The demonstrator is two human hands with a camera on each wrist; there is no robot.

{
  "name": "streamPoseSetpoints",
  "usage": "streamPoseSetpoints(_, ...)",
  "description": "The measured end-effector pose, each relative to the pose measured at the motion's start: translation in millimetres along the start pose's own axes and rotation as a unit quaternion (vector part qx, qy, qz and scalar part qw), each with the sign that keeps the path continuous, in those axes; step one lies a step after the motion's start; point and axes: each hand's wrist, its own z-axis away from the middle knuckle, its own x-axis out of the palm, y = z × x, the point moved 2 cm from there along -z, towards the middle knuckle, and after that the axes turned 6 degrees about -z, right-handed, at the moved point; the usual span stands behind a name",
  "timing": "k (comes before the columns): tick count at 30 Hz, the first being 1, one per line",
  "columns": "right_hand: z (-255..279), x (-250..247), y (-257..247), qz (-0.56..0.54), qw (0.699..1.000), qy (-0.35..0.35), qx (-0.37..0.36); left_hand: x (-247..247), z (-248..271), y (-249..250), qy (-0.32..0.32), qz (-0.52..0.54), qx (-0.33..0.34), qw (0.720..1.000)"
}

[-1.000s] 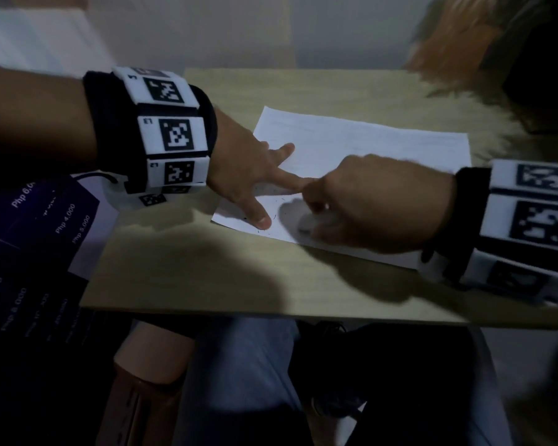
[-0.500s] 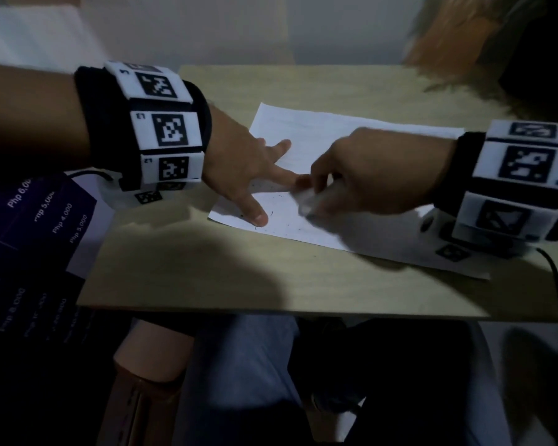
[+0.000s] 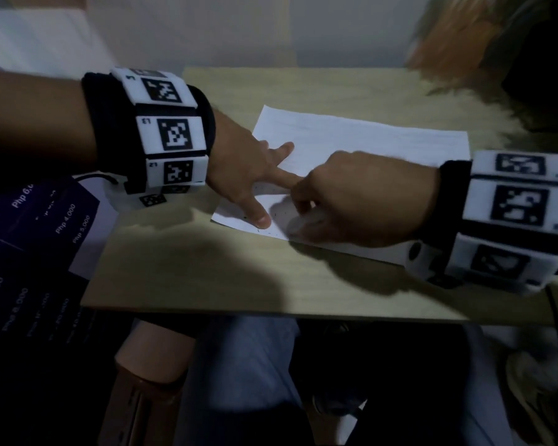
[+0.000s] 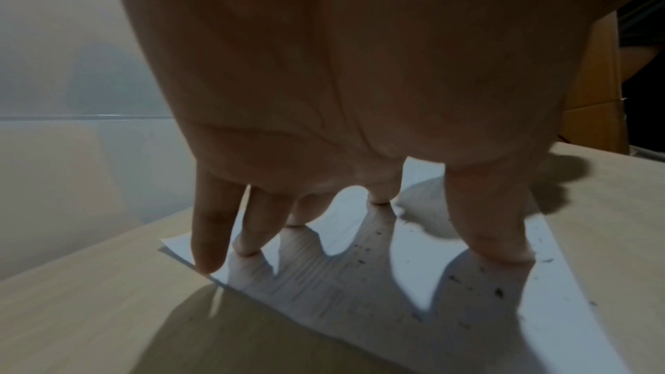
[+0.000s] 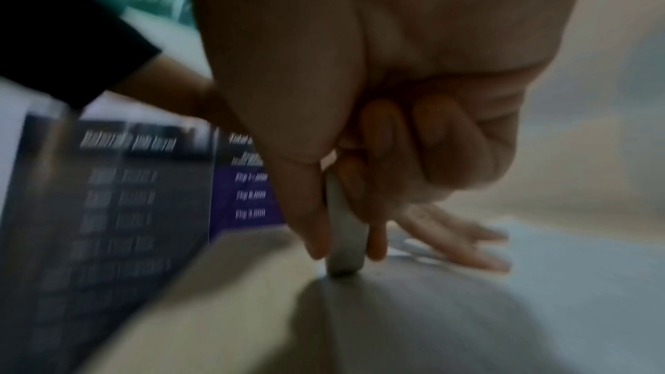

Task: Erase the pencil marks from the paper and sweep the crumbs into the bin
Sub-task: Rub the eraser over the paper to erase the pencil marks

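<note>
Two hands work the near-left corner of the paper (image 3: 361, 140) on the tabletop (image 3: 181, 268): the left hand (image 3: 239, 165) presses it flat with fingers (image 4: 210, 238) spread, the right hand (image 3: 361, 201) pinches an eraser (image 5: 343, 238). Since half a second ago the eraser has dropped back toward the near edge. Crumbs (image 4: 498, 292) dot the corner, so erasing seems unfinished; the blur hides any marks.

A dark blue and purple printed sheet (image 3: 39, 252) at the left of the table carries white price lines: "Php 4,000", "Php 5,000", a cut-off "Php 6,0", and lower down "10,000" and "8,000". The right wrist view shows the same sheet (image 5: 119, 201), with its lettering too blurred to read. The left wristband (image 3: 171, 133) bears square black-and-white coded markers beside small, unclear digits.
</note>
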Motion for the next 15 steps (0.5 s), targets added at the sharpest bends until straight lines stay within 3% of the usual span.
streamPoseSetpoints(2,-5,-6,4,-0.020,0.999,-0.019,0.015,-1,0,1,-0.001,0.002,-0.003,1.000)
streamPoseSetpoints(5,-13,-16,20,-0.004,0.998,0.027,0.061,-4,2,2,-0.002,-0.006,-0.010,1.000)
streamPoseSetpoints(7,-8,-9,12,0.030,0.998,0.045,0.043,-4,2,2,-0.001,-0.009,-0.008,1.000)
streamPoseSetpoints(10,-3,-2,-2,-0.002,1.000,-0.004,0.003,-4,3,3,-0.003,0.002,-0.007,1.000)
streamPoseSetpoints(15,-13,-12,16,0.007,0.998,0.034,0.047,-6,4,3,-0.004,-0.003,-0.004,1.000)
